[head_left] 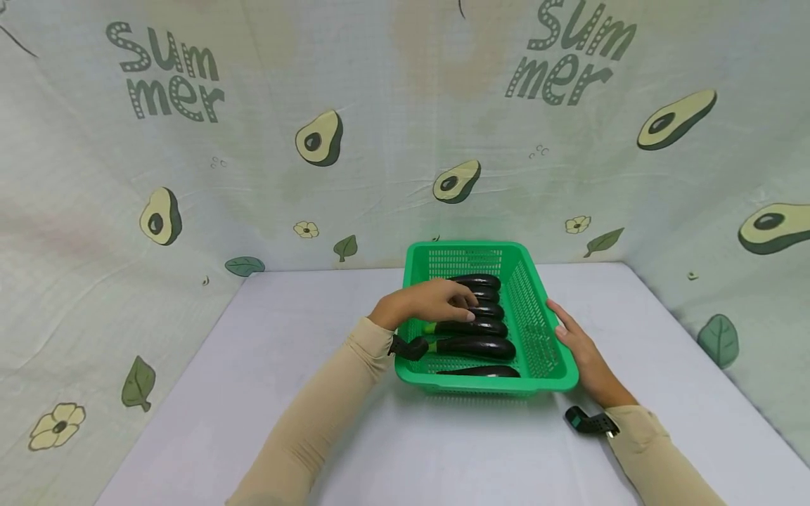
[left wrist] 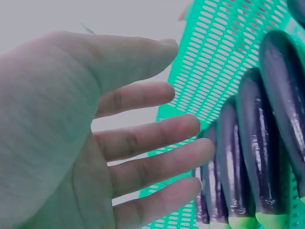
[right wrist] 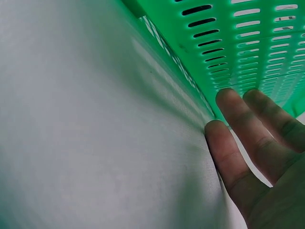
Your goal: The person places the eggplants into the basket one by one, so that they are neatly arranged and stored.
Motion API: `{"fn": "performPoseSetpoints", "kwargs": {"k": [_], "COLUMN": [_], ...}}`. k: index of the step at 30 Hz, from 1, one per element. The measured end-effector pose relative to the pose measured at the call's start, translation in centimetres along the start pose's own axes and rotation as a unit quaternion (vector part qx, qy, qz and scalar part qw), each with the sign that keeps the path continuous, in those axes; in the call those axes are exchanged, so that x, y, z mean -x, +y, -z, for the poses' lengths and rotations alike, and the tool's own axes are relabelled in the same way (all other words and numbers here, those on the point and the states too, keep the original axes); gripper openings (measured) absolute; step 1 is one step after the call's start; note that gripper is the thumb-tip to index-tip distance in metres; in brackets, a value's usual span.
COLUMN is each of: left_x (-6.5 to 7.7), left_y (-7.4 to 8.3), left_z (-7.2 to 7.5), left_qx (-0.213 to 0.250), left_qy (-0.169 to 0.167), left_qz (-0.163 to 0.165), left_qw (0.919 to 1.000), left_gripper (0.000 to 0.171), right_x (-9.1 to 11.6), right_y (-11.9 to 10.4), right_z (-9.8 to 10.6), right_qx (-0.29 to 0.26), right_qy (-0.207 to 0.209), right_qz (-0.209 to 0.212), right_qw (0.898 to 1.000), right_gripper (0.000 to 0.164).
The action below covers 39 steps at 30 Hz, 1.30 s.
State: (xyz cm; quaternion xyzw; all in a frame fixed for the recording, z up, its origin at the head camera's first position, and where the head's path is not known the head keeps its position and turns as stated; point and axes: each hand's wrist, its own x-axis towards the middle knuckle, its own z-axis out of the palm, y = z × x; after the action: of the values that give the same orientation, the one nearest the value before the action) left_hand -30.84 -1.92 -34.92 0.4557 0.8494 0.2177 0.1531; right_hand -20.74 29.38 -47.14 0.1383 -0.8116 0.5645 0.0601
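A green slatted plastic basket holds several dark, glossy eggplants laid side by side across it. Over its left part is my left hand, fingers reaching above the eggplants. In the left wrist view that hand has its thumb and fingers spread with nothing between them, and fingertips overlap the eggplants with light green caps. My right hand is at the basket's right side. In the right wrist view its extended fingers lie against the outer wall, low near the table.
The basket stands on a white-covered table, near its back edge. Behind and beside the table hangs a pale cloth printed with avocados, leaves and lettering. A black strap with a small device is on each wrist.
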Motion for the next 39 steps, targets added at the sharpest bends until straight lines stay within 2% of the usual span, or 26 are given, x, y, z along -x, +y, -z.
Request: {"fn": "performPoseSetpoints", "kwargs": {"k": [2, 5, 9, 12, 20, 28, 32, 39], "left_x": [0.9, 2.5, 4.6, 5.6, 7.5, 9.3, 10.1, 11.6], "left_y": [-0.2, -0.8, -1.1, -1.5, -2.7, -3.8, -4.5, -6.4], "left_z": [0.0, -0.3, -0.5, -0.6, -1.3, -1.4, -1.3, -1.3], "left_qx": [0.007, 0.026, 0.051, 0.054, 0.071, 0.067, 0.07, 0.072], "left_qy": [0.027, 0.088, 0.165, 0.2, 0.239, 0.291, 0.304, 0.343], "left_qz": [-0.01, -0.021, -0.031, -0.035, -0.021, -0.001, 0.016, 0.047], "left_qw": [0.9996, 0.9955, 0.9845, 0.9777, 0.9682, 0.9544, 0.95, 0.9355], "left_gripper": [0.037, 0.035, 0.033, 0.031, 0.028, 0.025, 0.028, 0.024], "right_x": [0.0, 0.0, 0.0, 0.0, 0.1, -0.1, -0.1, 0.0], "right_y": [0.0, -0.1, 0.1, 0.1, 0.1, 0.0, 0.0, -0.1], "right_z": [0.0, -0.1, 0.1, 0.4, 0.4, 0.3, 0.2, -0.1], "right_qx": [0.002, 0.005, 0.009, 0.009, 0.001, 0.003, 0.002, 0.007], "right_qy": [0.0, 0.001, 0.004, 0.006, 0.004, 0.005, 0.013, 0.026], "right_qz": [-0.002, -0.002, 0.003, 0.007, 0.003, 0.009, 0.007, 0.009], "right_qw": [1.0, 1.0, 1.0, 1.0, 1.0, 1.0, 1.0, 1.0], "right_gripper": [0.053, 0.053, 0.052, 0.052, 0.053, 0.053, 0.052, 0.054]}}
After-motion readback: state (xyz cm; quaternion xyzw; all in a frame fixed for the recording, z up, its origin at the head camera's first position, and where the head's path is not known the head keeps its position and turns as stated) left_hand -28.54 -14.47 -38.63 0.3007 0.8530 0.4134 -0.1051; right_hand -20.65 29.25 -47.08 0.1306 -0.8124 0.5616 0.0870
